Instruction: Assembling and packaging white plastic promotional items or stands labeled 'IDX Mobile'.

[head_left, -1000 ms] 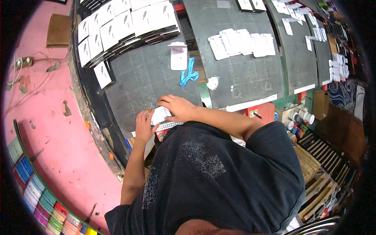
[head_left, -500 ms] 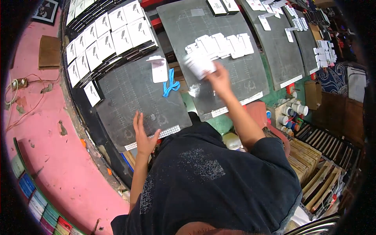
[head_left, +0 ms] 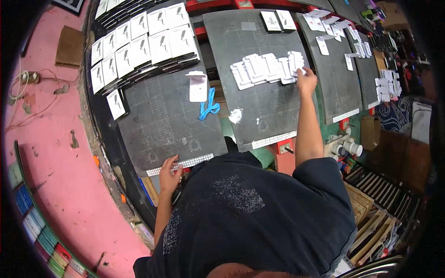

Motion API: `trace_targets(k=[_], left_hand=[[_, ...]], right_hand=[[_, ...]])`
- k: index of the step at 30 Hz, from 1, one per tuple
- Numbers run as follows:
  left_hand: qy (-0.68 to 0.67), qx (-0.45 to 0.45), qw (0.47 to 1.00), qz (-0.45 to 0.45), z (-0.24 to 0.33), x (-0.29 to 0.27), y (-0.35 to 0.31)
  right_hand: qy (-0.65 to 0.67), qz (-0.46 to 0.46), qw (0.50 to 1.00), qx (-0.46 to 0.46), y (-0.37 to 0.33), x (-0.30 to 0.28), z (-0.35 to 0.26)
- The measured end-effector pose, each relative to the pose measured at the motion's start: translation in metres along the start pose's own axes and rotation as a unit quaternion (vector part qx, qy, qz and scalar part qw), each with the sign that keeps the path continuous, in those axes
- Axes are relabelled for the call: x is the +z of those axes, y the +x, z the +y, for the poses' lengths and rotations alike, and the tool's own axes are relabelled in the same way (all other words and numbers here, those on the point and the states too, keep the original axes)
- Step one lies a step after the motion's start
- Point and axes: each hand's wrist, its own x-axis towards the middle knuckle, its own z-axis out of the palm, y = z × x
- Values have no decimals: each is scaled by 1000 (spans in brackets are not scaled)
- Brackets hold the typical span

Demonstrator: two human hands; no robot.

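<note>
My right hand (head_left: 307, 83) is at the right end of a row of overlapping white folded card pieces (head_left: 265, 68) on the middle grey board (head_left: 278, 113). Its fingertips pinch the edge of the end piece. My left hand (head_left: 169, 175) rests by the near edge of the left grey board (head_left: 157, 120), fingers apart and holding nothing. A single white card with a folded-up flap (head_left: 198, 90) lies at that board's right side, beside a crumpled blue strip (head_left: 209, 106). A crumpled clear plastic scrap (head_left: 236, 116) is on the middle board.
Stacked white printed boxes (head_left: 143, 48) fill the far left, with one box (head_left: 116, 104) set apart nearer me. Two more boxes (head_left: 278, 21) sit at the middle board's far end. Other white cards (head_left: 323, 45) lie on the right board. Pots (head_left: 345, 147) and wooden frames (head_left: 371, 213) stand right.
My right hand has moved right, from a white bundle it carried to the row's right end; that bundle is out of it. My left hand has drawn back to the board's near edge.
</note>
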Motion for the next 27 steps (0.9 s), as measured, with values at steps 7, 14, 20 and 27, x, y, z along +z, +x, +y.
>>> trace_targets(k=[7, 14, 20, 27], left_hand=[[47, 67, 997, -11, 20, -13, 48], [-7, 168, 982, 87, 81, -4, 216], [-15, 171, 982, 79, 113, 40, 284], [13, 78, 990, 114, 106, 43, 289]], right_hand=[[33, 112, 992, -55, -37, -24, -41], [88, -267, 875, -394, -192, -26, -118], [82, -369, 800, -466, -267, 9, -157], [28, -369, 796, -480, -290, 45, -159]])
